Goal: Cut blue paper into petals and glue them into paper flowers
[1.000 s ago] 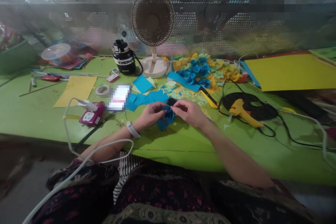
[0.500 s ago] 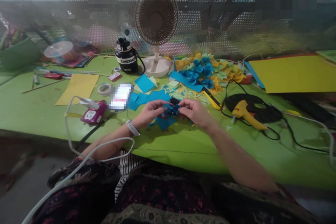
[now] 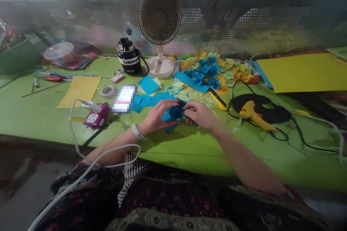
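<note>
A small blue paper flower [image 3: 175,113] with cupped petals is between my two hands, low over the table. My left hand [image 3: 158,116] curves round it from the left, fingers along the top and thumb below. At its right side my right hand [image 3: 199,113] is closed in a pinch on the flower's edge; the fingertips partly hide the grip. Just behind the fingers lies a dark object [image 3: 181,103], mostly covered. Blue paper strips [image 3: 139,103] and pale green paper scraps [image 3: 189,95] spread out beyond my hands.
A yellow box cutter [image 3: 218,101] and a yellow glue gun [image 3: 256,116] lie to the right. Finished paper petals [image 3: 206,70] are heaped behind. A phone [image 3: 124,99], a purple socket adapter [image 3: 97,117], a bottle [image 3: 129,59] and a fan [image 3: 159,66] stand left and back. A white cable [image 3: 89,168] crosses my left arm.
Both hands were pinching the folded blue paper by its two sides. My left hand has since spread round it, and the paper now shows a cupped flower shape.
</note>
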`<state>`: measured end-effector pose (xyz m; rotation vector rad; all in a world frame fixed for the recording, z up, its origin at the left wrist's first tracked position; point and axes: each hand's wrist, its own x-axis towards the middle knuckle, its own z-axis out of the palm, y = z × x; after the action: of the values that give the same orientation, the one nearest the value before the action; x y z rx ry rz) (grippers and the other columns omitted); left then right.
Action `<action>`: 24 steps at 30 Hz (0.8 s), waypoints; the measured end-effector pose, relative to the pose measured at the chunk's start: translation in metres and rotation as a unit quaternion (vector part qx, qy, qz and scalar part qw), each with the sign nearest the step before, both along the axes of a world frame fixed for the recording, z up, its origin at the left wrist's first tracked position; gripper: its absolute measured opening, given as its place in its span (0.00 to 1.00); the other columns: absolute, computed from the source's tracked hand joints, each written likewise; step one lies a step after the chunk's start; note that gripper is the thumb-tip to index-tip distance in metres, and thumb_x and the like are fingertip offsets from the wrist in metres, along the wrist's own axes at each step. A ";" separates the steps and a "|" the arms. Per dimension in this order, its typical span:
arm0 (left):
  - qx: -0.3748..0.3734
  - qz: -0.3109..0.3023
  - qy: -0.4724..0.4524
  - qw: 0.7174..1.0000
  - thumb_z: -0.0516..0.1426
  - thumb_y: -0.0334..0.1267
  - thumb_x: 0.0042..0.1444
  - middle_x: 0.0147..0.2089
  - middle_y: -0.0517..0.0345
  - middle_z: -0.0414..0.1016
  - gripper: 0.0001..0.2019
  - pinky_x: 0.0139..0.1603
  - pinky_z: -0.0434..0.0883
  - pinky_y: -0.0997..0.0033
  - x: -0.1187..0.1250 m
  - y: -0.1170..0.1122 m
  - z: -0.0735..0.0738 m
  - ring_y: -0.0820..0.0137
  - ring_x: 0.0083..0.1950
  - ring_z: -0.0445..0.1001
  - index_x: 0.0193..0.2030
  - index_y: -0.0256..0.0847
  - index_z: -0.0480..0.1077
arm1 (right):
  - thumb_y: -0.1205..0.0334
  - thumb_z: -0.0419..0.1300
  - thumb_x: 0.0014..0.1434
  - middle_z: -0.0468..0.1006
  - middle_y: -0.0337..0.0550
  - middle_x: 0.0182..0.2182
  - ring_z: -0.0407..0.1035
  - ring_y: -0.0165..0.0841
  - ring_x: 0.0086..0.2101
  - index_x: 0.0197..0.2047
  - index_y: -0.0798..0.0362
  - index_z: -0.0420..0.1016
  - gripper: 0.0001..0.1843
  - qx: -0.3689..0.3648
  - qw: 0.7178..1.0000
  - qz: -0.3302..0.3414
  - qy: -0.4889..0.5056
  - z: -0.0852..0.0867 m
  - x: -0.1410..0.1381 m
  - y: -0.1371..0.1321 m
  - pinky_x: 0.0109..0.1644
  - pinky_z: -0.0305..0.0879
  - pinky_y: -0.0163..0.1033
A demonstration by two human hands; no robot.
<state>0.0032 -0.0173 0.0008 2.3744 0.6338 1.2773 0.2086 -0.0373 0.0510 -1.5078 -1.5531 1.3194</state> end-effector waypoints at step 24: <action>-0.040 -0.032 0.014 0.999 0.67 0.46 0.53 0.48 0.47 0.79 0.11 0.65 0.67 0.46 -0.003 0.006 -0.006 0.63 0.50 0.78 0.36 0.42 0.76 | 0.60 0.55 0.45 0.62 0.31 0.14 0.55 0.26 0.18 0.25 0.50 0.65 0.04 0.053 0.989 0.104 -0.087 -0.001 0.005 -0.001 0.23 0.49 0.35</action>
<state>0.0000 -0.0114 -0.0050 2.3326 0.5999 1.1706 0.2139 -0.0381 0.0496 -1.4590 -1.9042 1.2199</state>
